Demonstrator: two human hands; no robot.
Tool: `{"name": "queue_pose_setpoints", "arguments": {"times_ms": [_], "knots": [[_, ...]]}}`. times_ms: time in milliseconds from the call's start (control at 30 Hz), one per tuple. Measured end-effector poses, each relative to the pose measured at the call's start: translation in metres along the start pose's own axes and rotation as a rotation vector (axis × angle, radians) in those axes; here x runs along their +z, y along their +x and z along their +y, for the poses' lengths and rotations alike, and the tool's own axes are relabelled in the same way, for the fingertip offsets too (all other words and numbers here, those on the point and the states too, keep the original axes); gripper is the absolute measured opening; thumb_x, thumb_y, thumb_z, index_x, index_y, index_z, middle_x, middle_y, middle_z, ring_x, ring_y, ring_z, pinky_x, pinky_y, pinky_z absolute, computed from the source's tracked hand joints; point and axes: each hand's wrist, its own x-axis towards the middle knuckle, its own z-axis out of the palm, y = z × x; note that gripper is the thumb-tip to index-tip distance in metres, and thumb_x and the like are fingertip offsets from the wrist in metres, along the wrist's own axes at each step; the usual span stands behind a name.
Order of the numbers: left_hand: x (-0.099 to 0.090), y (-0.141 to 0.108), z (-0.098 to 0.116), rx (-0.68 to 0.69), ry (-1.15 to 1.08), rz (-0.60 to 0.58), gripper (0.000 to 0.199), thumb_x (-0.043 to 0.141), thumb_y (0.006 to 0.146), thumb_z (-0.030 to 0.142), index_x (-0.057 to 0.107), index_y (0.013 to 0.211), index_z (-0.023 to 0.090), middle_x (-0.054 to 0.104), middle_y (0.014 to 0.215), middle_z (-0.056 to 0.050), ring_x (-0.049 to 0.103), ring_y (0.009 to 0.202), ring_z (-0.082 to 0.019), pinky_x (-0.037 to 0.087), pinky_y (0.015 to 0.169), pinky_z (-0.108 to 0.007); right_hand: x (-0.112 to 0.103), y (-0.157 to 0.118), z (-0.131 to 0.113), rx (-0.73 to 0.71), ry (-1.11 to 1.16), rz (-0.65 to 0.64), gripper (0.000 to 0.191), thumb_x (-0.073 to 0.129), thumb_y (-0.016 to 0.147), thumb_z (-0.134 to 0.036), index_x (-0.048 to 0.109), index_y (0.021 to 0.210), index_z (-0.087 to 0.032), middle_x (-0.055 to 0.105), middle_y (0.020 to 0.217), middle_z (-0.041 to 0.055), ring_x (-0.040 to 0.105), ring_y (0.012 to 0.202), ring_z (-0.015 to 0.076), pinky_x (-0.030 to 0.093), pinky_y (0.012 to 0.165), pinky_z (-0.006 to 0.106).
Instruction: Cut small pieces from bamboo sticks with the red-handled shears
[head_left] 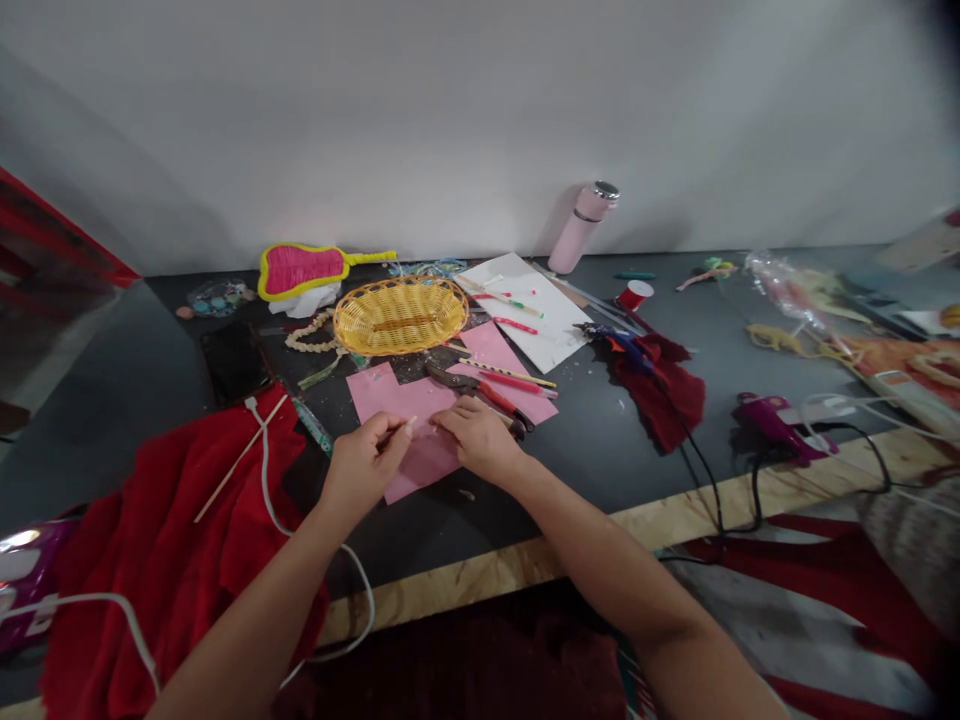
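Note:
Over a sheet of pink paper (412,480), my left hand (364,465) is closed in a pinch, with a tiny pale bit showing at its fingertips. Just across from it, my right hand (480,435) has thumb and fingers drawn together low over the same paper. What the right fingers hold, if anything, is too small to make out. A small gap separates the two hands. Pliers with red handles (499,402) lie right behind my right hand. Pens and a dotted pencil (517,374) rest beyond them on the pink paper.
A yellow wicker basket (401,318) stands behind my hands, beside white paper (536,315). A pink bottle (581,230) is by the wall. Red cloth (187,500) with a white cable covers the left front. Dark red cloth (664,390) and a purple device (784,425) lie right.

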Motion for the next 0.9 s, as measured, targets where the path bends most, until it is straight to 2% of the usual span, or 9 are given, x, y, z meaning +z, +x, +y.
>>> {"name": "queue_pose_setpoints", "arguments": {"times_ms": [100, 167, 267, 333, 433, 567, 667, 767, 900], "knots": [[0.0, 0.0, 0.0, -0.006, 0.008, -0.013, 0.028, 0.051, 0.086, 0.043, 0.065, 0.089, 0.019, 0.073, 0.085, -0.003, 0.067, 0.076, -0.017, 0.047, 0.068, -0.024, -0.003, 0.0, 0.003, 0.006, -0.036, 0.03, 0.025, 0.047, 0.086, -0.008, 0.064, 0.102, -0.017, 0.07, 0.091, 0.0085, 0.056, 0.082, 0.0218, 0.048, 0.076, 0.035], [-0.001, 0.001, 0.001, -0.008, 0.014, -0.011, 0.027, 0.05, 0.086, 0.042, 0.064, 0.087, 0.019, 0.073, 0.083, -0.003, 0.066, 0.074, -0.016, 0.046, 0.066, -0.023, -0.012, 0.0, 0.007, 0.029, -0.05, 0.087, 0.023, 0.047, 0.087, -0.01, 0.064, 0.101, -0.017, 0.069, 0.091, 0.0077, 0.056, 0.083, 0.0218, 0.048, 0.078, 0.035], [-0.003, 0.002, 0.002, -0.013, 0.04, -0.012, 0.027, 0.05, 0.086, 0.042, 0.065, 0.085, 0.019, 0.073, 0.081, -0.002, 0.065, 0.071, -0.016, 0.044, 0.061, -0.023, -0.032, 0.0, 0.017, 0.14, -0.145, 0.169, 0.016, 0.05, 0.088, -0.016, 0.064, 0.093, -0.02, 0.068, 0.09, 0.007, 0.056, 0.087, 0.0226, 0.045, 0.085, 0.039], [-0.003, 0.002, 0.003, -0.026, 0.045, -0.022, 0.027, 0.05, 0.086, 0.042, 0.065, 0.085, 0.02, 0.073, 0.083, -0.002, 0.065, 0.071, -0.015, 0.043, 0.061, -0.023, -0.044, -0.003, 0.024, 0.26, -0.267, 0.174, 0.009, 0.055, 0.087, -0.024, 0.064, 0.087, -0.02, 0.066, 0.09, 0.0083, 0.054, 0.09, 0.0251, 0.043, 0.085, 0.042], [-0.004, 0.003, 0.003, -0.044, 0.043, -0.031, 0.027, 0.05, 0.086, 0.043, 0.066, 0.086, 0.02, 0.074, 0.086, -0.002, 0.066, 0.072, -0.016, 0.044, 0.061, -0.023, -0.055, -0.007, 0.03, 0.382, -0.391, 0.092, 0.017, 0.062, 0.082, -0.037, 0.062, 0.081, -0.02, 0.063, 0.09, 0.0102, 0.052, 0.09, 0.0269, 0.044, 0.08, 0.042], [-0.003, 0.003, 0.0, -0.031, 0.039, -0.02, 0.028, 0.05, 0.086, 0.043, 0.065, 0.086, 0.021, 0.074, 0.086, -0.002, 0.066, 0.076, -0.017, 0.045, 0.065, -0.024, -0.058, -0.008, 0.025, 0.397, -0.426, -0.059, 0.028, 0.062, 0.081, -0.047, 0.061, 0.087, -0.019, 0.061, 0.099, 0.0101, 0.051, 0.092, 0.025, 0.042, 0.084, 0.04], [-0.002, 0.003, -0.001, -0.019, 0.03, -0.017, 0.027, 0.05, 0.086, 0.044, 0.065, 0.086, 0.021, 0.074, 0.086, -0.002, 0.066, 0.076, -0.017, 0.045, 0.066, -0.024, -0.055, -0.006, 0.021, 0.391, -0.431, -0.15, 0.025, 0.062, 0.082, -0.044, 0.062, 0.089, -0.02, 0.059, 0.11, 0.0088, 0.05, 0.1, 0.0243, 0.04, 0.088, 0.038], [-0.002, 0.002, -0.001, -0.013, 0.022, -0.02, 0.026, 0.051, 0.085, 0.043, 0.065, 0.086, 0.021, 0.074, 0.085, -0.001, 0.066, 0.074, -0.016, 0.044, 0.065, -0.023, -0.051, -0.004, 0.021, 0.379, -0.446, -0.18, 0.024, 0.06, 0.084, -0.042, 0.062, 0.094, -0.02, 0.058, 0.116, 0.0092, 0.049, 0.106, 0.0252, 0.039, 0.091, 0.038], [-0.001, 0.003, 0.0, -0.038, 0.0, -0.021, 0.027, 0.052, 0.085, 0.043, 0.066, 0.084, 0.021, 0.073, 0.082, -0.001, 0.064, 0.068, -0.015, 0.042, 0.06, -0.023, -0.048, -0.003, 0.023, 0.372, -0.47, -0.158, 0.018, 0.055, 0.086, -0.034, 0.063, 0.089, -0.018, 0.063, 0.107, 0.0097, 0.053, 0.1, 0.0245, 0.041, 0.088, 0.036]]}}
